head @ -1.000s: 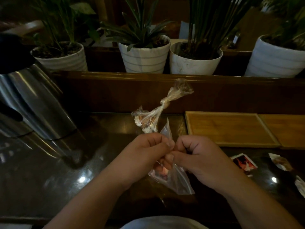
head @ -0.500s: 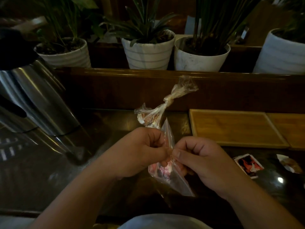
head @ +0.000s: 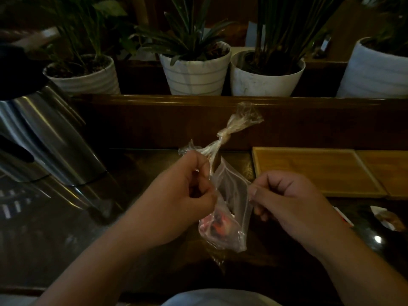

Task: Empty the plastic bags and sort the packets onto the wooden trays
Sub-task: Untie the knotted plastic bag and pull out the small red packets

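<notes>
Both hands, left (head: 187, 191) and right (head: 287, 199), pinch the clear bag (head: 229, 208) mouth apart, seemingly holding reddish packets (head: 217, 226).

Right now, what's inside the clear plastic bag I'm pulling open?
At the bottom of the clear plastic bag, held by the left hand and right hand, sit red and pink packets. Crumpled plastic blurs them, so their number and print can't be made out.

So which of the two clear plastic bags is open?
The flat clear plastic bag stretched between both hands, mouth pulled apart; the twisted bag behind it is knotted shut.
</notes>
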